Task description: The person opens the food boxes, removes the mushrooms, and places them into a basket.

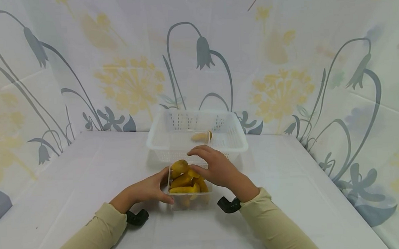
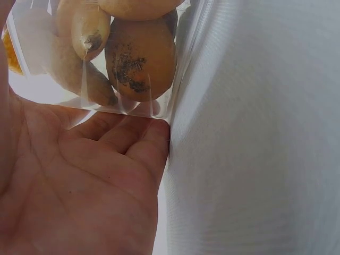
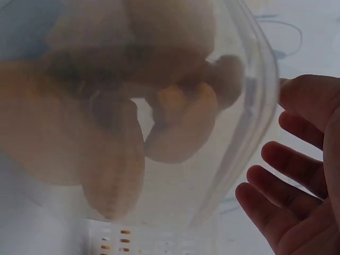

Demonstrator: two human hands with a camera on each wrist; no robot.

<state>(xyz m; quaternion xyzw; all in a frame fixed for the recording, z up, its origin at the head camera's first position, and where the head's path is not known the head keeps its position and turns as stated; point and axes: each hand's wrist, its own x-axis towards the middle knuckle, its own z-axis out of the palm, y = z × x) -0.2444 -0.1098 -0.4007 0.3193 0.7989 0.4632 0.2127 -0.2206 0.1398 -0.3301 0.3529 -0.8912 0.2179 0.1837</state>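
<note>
A clear plastic box point(image 1: 191, 203) full of yellow fruits point(image 1: 183, 181), some long and one rounder, stands on the white tabletop. My left hand point(image 1: 147, 189) holds its left side, the thumb toward the front and the fingers toward the back. In the left wrist view, those fingers lie along the clear wall, beside fruits point(image 2: 141, 61) with dark blemishes. Over the box's right back corner is my right hand point(image 1: 218, 167), its thumb at the fruits and its other fingers spread above. The right wrist view has the right hand point(image 3: 297, 175) beside the clear wall, fingers loosely bent around nothing.
Just behind the box sits a white perforated basket point(image 1: 237, 139) with a yellowish fruit point(image 1: 200, 136) showing in it. A flower-patterned cloth point(image 1: 134, 79) hangs behind and at both sides. Dark wrist mounts point(image 1: 229, 205) sit at both cuffs.
</note>
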